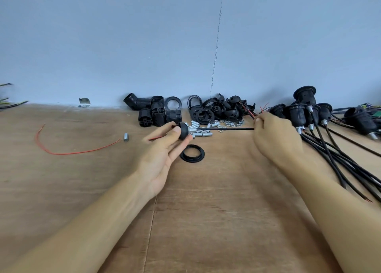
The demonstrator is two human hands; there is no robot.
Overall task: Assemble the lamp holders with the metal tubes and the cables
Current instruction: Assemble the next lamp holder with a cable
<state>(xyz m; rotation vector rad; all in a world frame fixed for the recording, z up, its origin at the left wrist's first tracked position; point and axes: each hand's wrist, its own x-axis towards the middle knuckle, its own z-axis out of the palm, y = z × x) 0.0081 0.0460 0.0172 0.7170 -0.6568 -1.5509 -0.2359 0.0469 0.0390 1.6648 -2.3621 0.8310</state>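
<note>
Step, judged: cable [224,129] being threaded through holder cap [183,131] with metal tube [192,129]. Left hand [162,151] pinches cap at fingertips; right hand [274,136], fingers curled, grips cable, which is stretched between both. Next: likely a steady pull through.

Left hand [165,147] pinches a black holder cap [183,131] with tube; right hand [276,136] grips its black cable [226,129].

Left hand [164,149] pinching, right hand [276,136] seemingly gripping
</note>
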